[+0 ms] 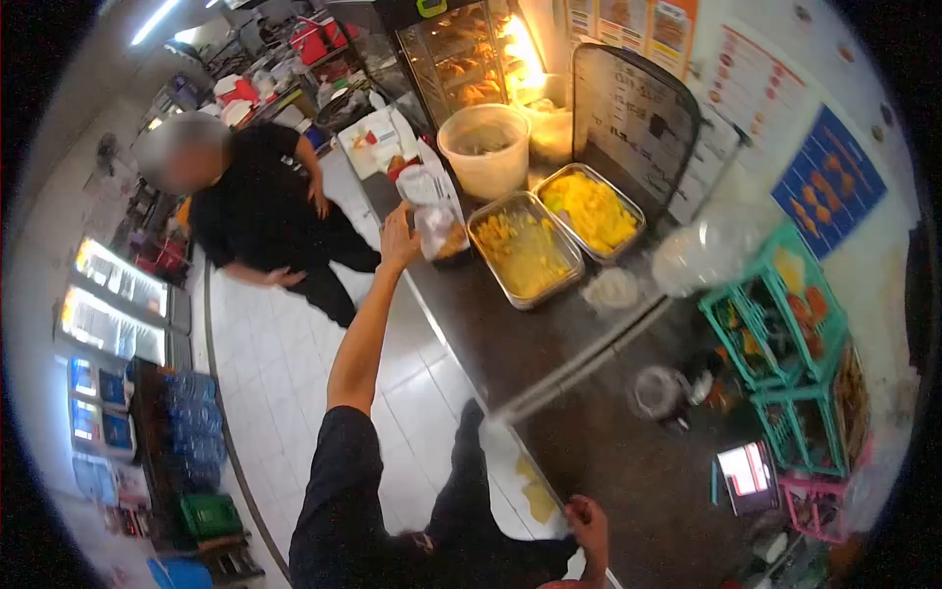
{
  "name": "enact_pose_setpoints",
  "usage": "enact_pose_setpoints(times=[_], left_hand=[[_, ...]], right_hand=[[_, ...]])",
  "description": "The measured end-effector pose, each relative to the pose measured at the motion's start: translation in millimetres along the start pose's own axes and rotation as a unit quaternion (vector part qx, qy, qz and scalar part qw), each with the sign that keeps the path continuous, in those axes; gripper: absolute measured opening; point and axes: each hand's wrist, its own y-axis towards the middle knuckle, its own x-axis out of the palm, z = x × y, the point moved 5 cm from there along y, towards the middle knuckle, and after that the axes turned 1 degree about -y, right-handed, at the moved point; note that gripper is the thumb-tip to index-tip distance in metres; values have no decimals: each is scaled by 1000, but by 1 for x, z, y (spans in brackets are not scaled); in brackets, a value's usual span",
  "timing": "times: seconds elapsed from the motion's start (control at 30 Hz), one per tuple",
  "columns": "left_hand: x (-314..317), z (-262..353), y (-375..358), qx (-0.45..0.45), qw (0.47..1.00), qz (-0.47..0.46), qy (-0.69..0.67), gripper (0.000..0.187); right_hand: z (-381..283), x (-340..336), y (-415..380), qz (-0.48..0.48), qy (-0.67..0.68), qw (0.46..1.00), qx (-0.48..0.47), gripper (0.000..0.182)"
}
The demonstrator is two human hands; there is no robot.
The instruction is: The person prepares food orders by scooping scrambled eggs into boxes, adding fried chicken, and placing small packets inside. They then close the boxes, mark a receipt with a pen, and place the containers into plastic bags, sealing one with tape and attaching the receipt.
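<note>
My left arm reaches far out along the counter's front edge, and my left hand (400, 240) is at the near side of a small food tub (446, 240), fingers stretched out beside it. White plastic and some brown food show in that tub. A metal tray (525, 260) of yellowish food, partly used up, lies just right of it. Behind this is a second metal tray (594, 211), heaped with bright yellow pieces. Close to my body, my right hand (589, 523) is at the counter edge with its fingers curled in and nothing visible in them.
A white bucket (484, 147) stands before a lit food warmer (461, 59). Green baskets (775, 314), a phone (748, 476) and a clear plastic bag (702, 260) are on the counter (589, 412). A person in black (270, 196) stands across the tiled floor.
</note>
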Motion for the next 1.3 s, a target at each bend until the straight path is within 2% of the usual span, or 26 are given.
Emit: enact_pose_setpoints(times=[0.07,0.1,0.23,0.3,0.33,0.4,0.43,0.5,0.57,0.63,0.7,0.77,0.83,0.87,0.9,0.93,0.97,1.0,1.03,1.07,1.1,1.17,1.2,1.23,1.27,1.3], left_hand=[[9,41,19,35,999,19,36,74],[44,-90,41,2,997,-74,36,74],[97,-132,148,74,994,-61,50,66],[125,-164,146,73,975,-204,39,56],[107,-165,142,41,983,-178,-27,60],[32,-154,123,-16,975,-59,-216,39],[3,-165,115,-98,988,-49,-107,43],[-26,-213,104,-49,984,88,-149,60],[-40,-214,118,-210,976,-42,47,61],[1,-239,131,-142,973,-149,104,63],[74,-280,147,-174,957,-214,86,69],[128,-295,169,-183,966,-161,85,68],[154,-295,202,-151,968,-175,97,66],[171,-303,212,-108,978,-166,60,60],[189,-306,226,-105,957,-261,68,49],[213,-334,228,-57,969,-241,-3,43],[217,-325,227,-14,973,-228,37,44],[212,-315,217,28,983,-182,-25,45],[226,-340,202,-33,964,-240,-113,43],[214,-330,194,-16,965,-258,-47,41],[226,-371,171,56,986,-120,-105,42],[227,-408,108,281,945,-66,157,51],[190,-344,89,133,966,-216,52,49],[139,-259,68,-45,948,-313,-24,46],[161,-315,26,-72,970,-206,-109,47],[154,-306,-9,-58,961,-268,-30,43]], right_hand=[[1,9,-10,-18,-12,999,44,39],[-64,143,19,-58,-7,986,157,41],[-170,234,146,-125,-72,989,42,44],[-199,262,206,-105,-123,987,-2,45],[-215,274,241,-73,-102,992,-30,44],[-228,301,320,-14,-38,996,-77,46],[-233,314,356,14,3,996,-91,49],[-295,335,407,9,74,997,26,60],[-290,363,473,1,144,988,48,77],[-302,380,510,94,62,988,108,60],[-304,386,521,133,69,982,118,55],[-284,391,529,178,70,973,131,51],[-256,395,547,227,-47,973,14,46],[-262,389,542,222,-21,974,40,46],[-271,383,536,252,-11,966,-57,47],[-278,381,533,228,-16,973,-39,54],[-280,378,530,207,-18,978,-18,61],[-274,380,528,214,-8,977,-15,59],[-264,384,527,223,2,975,-11,58],[-266,378,511,227,22,974,-3,54],[-269,371,496,233,41,972,4,52],[-231,359,463,274,-51,960,-27,45],[-226,344,439,247,-57,967,13,43],[-217,328,411,215,-63,973,49,41],[-205,314,384,247,-66,965,52,40],[-191,300,357,276,-70,957,55,40]])
